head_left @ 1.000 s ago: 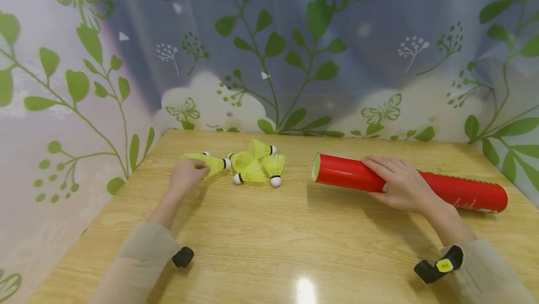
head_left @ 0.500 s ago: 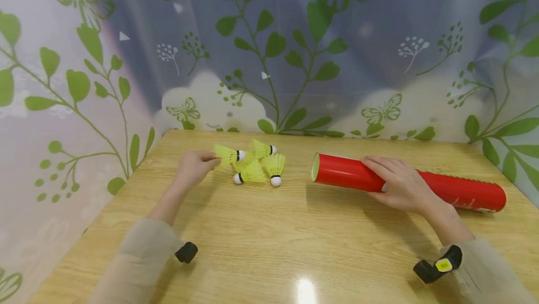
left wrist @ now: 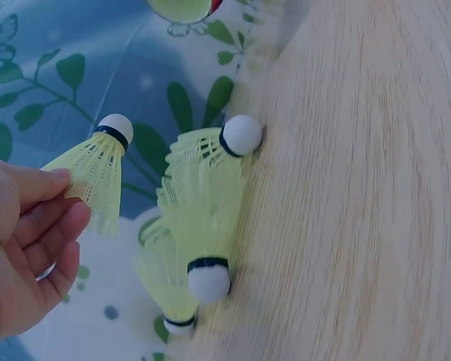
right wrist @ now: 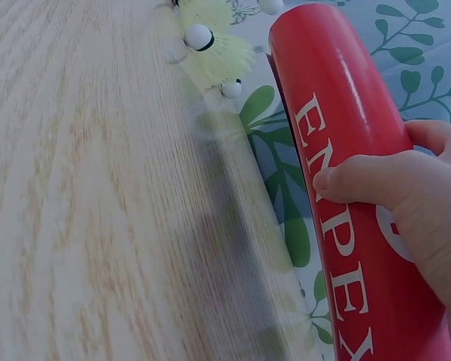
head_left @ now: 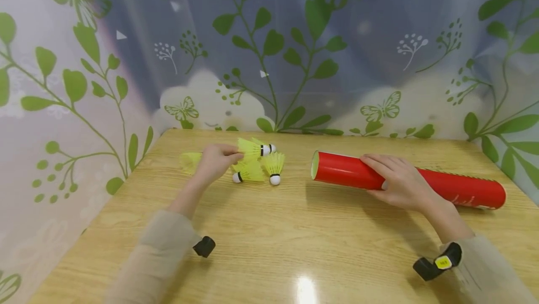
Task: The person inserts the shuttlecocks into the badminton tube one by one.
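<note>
My left hand [head_left: 215, 162] pinches a yellow shuttlecock [left wrist: 96, 171] by the edge of its skirt, between thumb and fingers. Its white cork points right, and in the left wrist view it is held apart from the others. Below and beside it on the table lie more yellow shuttlecocks [head_left: 274, 166], partly overlapping one another. My right hand [head_left: 400, 183] grips a red tube [head_left: 343, 171] around its middle. The tube's round mouth faces left toward the shuttlecocks, slightly raised, with a shadow beneath. White letters run along its side in the right wrist view.
One more shuttlecock [head_left: 190, 162] lies at the left, partly hidden behind my left hand. Everything rests on a wooden table [head_left: 269, 229]. A leaf-patterned curtain [head_left: 294, 61] hangs along the table's back edge. Each wrist wears a black camera mount [head_left: 205, 246].
My left hand has lifted a shuttlecock from the left side and carried it right, over the group. The right hand and the tube have stayed almost still.
</note>
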The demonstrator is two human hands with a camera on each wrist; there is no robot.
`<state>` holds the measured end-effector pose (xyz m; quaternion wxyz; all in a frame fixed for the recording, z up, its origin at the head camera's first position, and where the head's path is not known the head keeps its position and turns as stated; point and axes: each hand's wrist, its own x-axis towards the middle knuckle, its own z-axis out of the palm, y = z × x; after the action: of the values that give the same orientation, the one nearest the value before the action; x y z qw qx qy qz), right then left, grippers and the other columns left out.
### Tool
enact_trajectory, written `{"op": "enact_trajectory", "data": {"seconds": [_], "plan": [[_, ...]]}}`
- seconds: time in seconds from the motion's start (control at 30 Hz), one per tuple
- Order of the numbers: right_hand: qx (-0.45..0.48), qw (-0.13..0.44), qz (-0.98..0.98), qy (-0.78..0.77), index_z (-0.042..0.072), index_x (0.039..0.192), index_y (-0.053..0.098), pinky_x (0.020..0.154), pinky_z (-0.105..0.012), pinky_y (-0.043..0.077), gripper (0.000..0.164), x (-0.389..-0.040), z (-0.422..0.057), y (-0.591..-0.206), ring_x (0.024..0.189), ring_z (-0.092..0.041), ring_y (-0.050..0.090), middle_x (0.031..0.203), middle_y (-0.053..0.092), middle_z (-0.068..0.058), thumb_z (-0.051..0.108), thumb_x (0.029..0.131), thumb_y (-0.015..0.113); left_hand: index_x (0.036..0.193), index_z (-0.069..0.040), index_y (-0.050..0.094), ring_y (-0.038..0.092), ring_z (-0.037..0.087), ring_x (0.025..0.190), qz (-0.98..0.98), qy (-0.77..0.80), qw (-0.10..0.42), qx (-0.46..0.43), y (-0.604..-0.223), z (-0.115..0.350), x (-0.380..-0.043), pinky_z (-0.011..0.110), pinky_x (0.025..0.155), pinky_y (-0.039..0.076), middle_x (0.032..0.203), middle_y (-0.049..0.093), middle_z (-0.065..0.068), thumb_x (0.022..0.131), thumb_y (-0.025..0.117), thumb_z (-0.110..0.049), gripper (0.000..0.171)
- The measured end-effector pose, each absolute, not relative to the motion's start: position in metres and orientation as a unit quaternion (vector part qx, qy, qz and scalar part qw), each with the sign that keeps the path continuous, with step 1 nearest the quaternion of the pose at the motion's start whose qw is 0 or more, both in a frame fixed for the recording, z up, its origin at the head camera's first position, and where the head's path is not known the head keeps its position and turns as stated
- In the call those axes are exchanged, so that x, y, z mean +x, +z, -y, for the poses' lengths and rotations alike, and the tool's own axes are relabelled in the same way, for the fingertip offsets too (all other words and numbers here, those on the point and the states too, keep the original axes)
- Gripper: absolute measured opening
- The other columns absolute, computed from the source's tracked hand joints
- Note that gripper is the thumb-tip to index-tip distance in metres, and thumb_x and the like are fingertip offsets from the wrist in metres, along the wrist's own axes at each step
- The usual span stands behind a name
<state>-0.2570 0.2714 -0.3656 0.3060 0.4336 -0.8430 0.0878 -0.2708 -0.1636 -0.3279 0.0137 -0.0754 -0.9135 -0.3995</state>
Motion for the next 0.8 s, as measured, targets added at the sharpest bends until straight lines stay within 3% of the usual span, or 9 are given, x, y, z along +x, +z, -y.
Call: {"op": "enact_trajectory", "data": {"seconds": [0.27,0.5,0.73,0.8], "plan": [[0.434,0.308,0.842,0.086,0.002,0.128,0.051,0.08,-0.053,0.042,0.071,-0.257,-0.272,-0.365,0.1,-0.035,0.054,0.117,0.057,-0.018,0.059,0.088,0.035,0.112,-0.005,0.068,0.063,0.021,0.088,0.91,-0.396,0.01,-0.122,-0.33,0.134,-0.27,0.036,0.076,0.05,0.1,0.068,0.01,0.091,0.061,-0.022,0.028],[0.435,0.305,0.843,0.086,0.001,0.127,0.052,0.08,-0.053,0.042,0.072,-0.257,-0.271,-0.365,0.1,-0.035,0.054,0.118,0.057,-0.018,0.059,0.088,0.034,0.104,-0.005,0.071,0.063,0.024,0.077,0.901,-0.4,0.006,-0.169,-0.335,0.111,-0.265,0.025,0.057,0.045,0.095,0.07,0.009,0.088,0.064,-0.019,0.023],[0.434,0.308,0.843,0.082,0.002,0.127,0.052,0.08,-0.053,0.042,0.072,-0.256,-0.271,-0.366,0.101,-0.035,0.054,0.117,0.057,-0.018,0.059,0.088,0.034,0.103,-0.01,0.073,0.059,0.01,0.075,0.909,-0.378,0.009,-0.177,-0.337,0.095,-0.263,0.023,0.065,0.047,0.101,0.069,0.004,0.087,0.066,-0.022,0.021],[0.434,0.308,0.842,0.082,0.002,0.127,0.051,0.08,-0.053,0.042,0.071,-0.256,-0.272,-0.366,0.101,-0.035,0.054,0.117,0.057,-0.018,0.059,0.088,0.034,0.102,-0.011,0.073,0.058,0.011,0.071,0.907,-0.382,0.006,-0.177,-0.335,0.092,-0.262,0.024,0.061,0.045,0.102,0.069,0.004,0.087,0.066,-0.022,0.02]]}}
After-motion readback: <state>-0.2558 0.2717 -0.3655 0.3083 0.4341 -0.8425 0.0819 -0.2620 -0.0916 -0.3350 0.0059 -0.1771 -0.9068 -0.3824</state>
